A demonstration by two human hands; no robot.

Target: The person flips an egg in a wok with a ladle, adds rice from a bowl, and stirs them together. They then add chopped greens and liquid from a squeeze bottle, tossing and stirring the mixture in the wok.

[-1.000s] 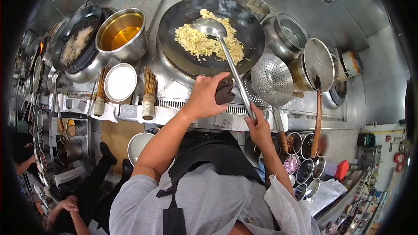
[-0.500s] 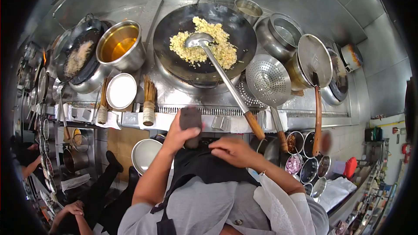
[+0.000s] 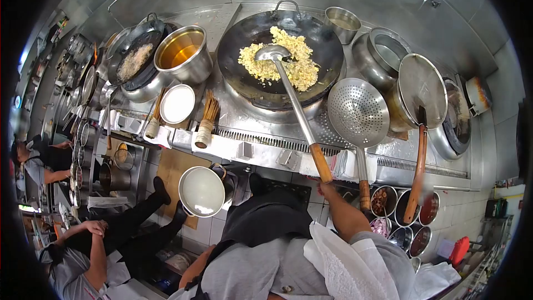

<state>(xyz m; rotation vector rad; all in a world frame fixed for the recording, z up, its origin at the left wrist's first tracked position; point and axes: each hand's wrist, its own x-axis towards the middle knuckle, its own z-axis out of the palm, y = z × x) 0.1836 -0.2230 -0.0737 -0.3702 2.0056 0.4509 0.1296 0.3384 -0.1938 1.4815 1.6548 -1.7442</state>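
My right hand (image 3: pixel 326 188) is low at the stove's front edge, right at the end of the wooden handle (image 3: pixel 321 163) of a ladle. Its fingers are mostly hidden there, and I cannot tell whether they grip anything. The ladle's metal bowl (image 3: pixel 272 52) rests in a big black wok (image 3: pixel 236 75), over chopped yellow egg-like food (image 3: pixel 302 58). To the right of that handle lies a perforated skimmer (image 3: pixel 358 112). On my left side only part of the forearm (image 3: pixel 195 271) shows beside my body; the hand is out of sight.
A pot of amber oil (image 3: pixel 206 64), a white bowl (image 3: pixel 177 104) and two bamboo brushes (image 3: pixel 209 112) stand left of the wok. Right of it are a metal pot (image 3: pixel 369 58) and a mesh strainer (image 3: pixel 425 91). A person (image 3: pixel 91 255) sits at lower left, hands clasped.
My left hand, which held a dark rectangular object, has dropped out of view. My right hand has moved from my waist to beside the ladle's handle. The view has shifted.
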